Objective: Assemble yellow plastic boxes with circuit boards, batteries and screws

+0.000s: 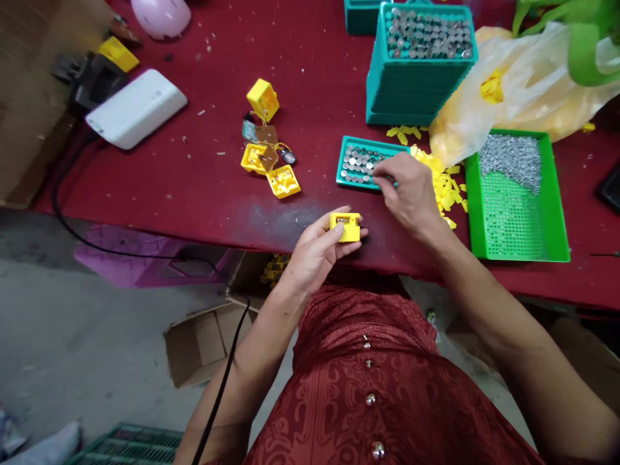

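Note:
My left hand [317, 248] holds a small yellow plastic case [351, 232] near the table's front edge, its open compartment facing up and the thumb resting on it. My right hand [409, 190] reaches over a shallow teal tray [341, 177] with several silver button cells [357, 161] lying in it. Thumb and forefinger are pinched together at the cells; whether one is between the fingertips I cannot make out. Beside the right wrist lies a heap of small yellow plastic pieces [448, 197].
Behind stands a stack of teal trays [404, 93], its top one filled with button cells. On the right are a green basket [557, 206] of small metal parts and a plastic bag [527, 84]. Opened yellow cases [284, 183] with wires and a white device [138, 106] lie left.

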{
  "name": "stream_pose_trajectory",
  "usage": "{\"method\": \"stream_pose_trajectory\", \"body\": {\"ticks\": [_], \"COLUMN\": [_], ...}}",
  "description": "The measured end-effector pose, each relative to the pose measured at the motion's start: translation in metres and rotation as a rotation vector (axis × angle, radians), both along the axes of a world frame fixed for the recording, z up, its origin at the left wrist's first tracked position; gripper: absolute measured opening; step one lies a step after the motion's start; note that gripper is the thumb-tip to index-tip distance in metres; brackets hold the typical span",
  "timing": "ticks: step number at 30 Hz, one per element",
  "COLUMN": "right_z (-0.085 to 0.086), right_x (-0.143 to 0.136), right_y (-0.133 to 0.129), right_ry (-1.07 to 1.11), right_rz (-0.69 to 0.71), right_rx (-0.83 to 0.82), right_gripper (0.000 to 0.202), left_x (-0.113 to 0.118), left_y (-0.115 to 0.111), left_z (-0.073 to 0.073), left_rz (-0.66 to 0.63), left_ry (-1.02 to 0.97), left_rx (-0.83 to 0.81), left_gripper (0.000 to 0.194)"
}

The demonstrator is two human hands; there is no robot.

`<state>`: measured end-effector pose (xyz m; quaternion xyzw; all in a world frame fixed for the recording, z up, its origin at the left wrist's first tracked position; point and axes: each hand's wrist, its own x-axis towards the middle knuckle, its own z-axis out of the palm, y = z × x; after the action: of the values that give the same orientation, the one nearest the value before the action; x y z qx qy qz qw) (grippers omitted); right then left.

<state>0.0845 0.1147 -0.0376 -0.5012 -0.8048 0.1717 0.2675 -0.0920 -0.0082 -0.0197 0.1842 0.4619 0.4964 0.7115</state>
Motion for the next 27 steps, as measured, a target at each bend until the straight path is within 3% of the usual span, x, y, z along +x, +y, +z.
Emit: {"method": "stream_pose_trajectory", "body": {"ticks": [5,8,12,16,18,27], "right_z": [-0.018,-0.015,0.007,0.025,0.026,0.022], "right_x": [-0.016,-0.016,-0.014,-0.019,-0.023,-0.025], "right_y": [0.018,0.015,-0.014,-0.051,-0.062,-0.069], "right_ry": [-0.194,-0.197,0.159,0.536,0.601,0.571], "right_rz": [0.012,-0.008,-0.001,0.049,0.037,-0.085], "right_rx": [-0.006,-0.041,-0.089,-0.433,-0.533,-0.593], "right_gripper": [0.028,0.027,0.018,0.015,0.017,0.015], "left_x": [-0.003,-0.005,-0.006,-0.004,-0.001,0.009], "left_y": [-0.001,-0.001,0.001,0.002,0.002,-0.003], "left_z": [-0.001,-0.002,-0.002,-0.006,-0.01,-0.008], "left_rz": [0.017,0.04,0.055,0.059,0.064,0.039], "left_ry": [0.066,0.072,0.043,0.084,0.115,0.18], "left_rx": [0.007,0.011,0.008,0.02,0.045,0.069], "left_gripper": [0.04,0.041,0.044,0.049,0.049,0.046]}}
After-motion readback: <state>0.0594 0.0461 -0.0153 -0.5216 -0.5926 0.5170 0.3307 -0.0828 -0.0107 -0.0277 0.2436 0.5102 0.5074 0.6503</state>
